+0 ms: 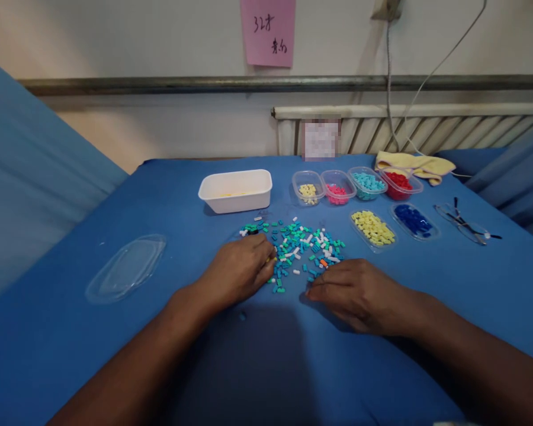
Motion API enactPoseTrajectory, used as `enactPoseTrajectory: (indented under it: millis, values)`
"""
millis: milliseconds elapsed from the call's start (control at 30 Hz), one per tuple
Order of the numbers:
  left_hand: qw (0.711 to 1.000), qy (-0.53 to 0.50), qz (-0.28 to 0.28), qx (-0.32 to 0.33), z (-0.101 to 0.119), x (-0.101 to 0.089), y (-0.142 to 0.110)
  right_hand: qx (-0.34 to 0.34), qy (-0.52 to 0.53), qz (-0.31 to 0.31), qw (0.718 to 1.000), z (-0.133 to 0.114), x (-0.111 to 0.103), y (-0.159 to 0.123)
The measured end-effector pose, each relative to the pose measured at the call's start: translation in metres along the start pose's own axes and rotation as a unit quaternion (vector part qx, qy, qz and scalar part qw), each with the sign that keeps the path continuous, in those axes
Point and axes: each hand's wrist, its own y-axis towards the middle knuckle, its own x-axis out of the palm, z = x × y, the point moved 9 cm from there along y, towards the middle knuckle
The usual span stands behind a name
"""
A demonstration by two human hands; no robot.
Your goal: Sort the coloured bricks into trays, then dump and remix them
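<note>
A loose pile of small pieces (pixel 297 242), mostly teal, green and white, is spread on the blue cloth between my hands. Curled at its left edge, my left hand (pixel 242 265) is closed, and a bit of yellow shows at its fingertips, which looks like small yellow pieces. My right hand (pixel 366 296) rests at the lower right of the pile with fingers pressed together; whatever is in them, if anything, is hidden. Just beyond its fingers lies an orange piece (pixel 324 262) among the teal and white ones.
Behind the pile stands a white tub (pixel 237 204) with some yellow inside. Clear boxes of sorted pieces (pixel 373 228) line the back right, with eyeglasses (pixel 466 225) and a yellow cloth (pixel 413 165) beyond. A clear lid (pixel 127 269) lies at left.
</note>
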Motion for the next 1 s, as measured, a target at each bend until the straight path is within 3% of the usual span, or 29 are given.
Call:
enactPoseTrajectory:
  millis: [67, 133, 233, 333, 433, 600, 700, 767, 900, 1000]
  values:
    - [0.996, -0.076, 0.033, -0.015, -0.001, -0.008, -0.002, 0.009, 0.006, 0.021, 1.0, 0.002, -0.003, 0.001]
    - [0.973, -0.218, 0.056, -0.055, -0.002, -0.011, -0.002, 0.039, -0.003, 0.062, 0.997, 0.006, -0.008, 0.001]
    - [0.879, -0.457, 0.026, -0.135, 0.01, 0.004, -0.003, 0.092, 0.003, 0.133, 0.987, 0.014, -0.017, 0.002]
    - [0.809, -0.57, -0.01, -0.147, 0.038, 0.019, -0.002, 0.118, 0.063, 0.166, 0.977, 0.018, -0.018, 0.003]
    - [0.776, -0.61, 0.014, -0.16, 0.045, 0.028, 0.0, 0.137, 0.117, 0.189, 0.965, 0.024, -0.016, 0.002]
    - [0.745, -0.64, 0.017, -0.188, 0.034, 0.044, -0.001, 0.175, 0.139, 0.202, 0.954, 0.038, -0.01, -0.003]
    - [0.735, -0.655, 0.026, -0.171, 0.033, 0.044, -0.001, 0.196, 0.15, 0.21, 0.946, 0.044, -0.009, -0.005]
    - [0.727, -0.667, 0.042, -0.161, 0.032, 0.043, -0.001, 0.198, 0.152, 0.22, 0.943, 0.044, -0.011, -0.006]
    - [0.682, -0.707, 0.052, -0.18, 0.031, 0.05, -0.002, 0.182, 0.151, 0.22, 0.946, 0.039, -0.014, -0.003]
    - [0.672, -0.713, 0.042, -0.194, 0.032, 0.054, -0.003, 0.168, 0.139, 0.23, 0.949, 0.036, -0.017, -0.003]
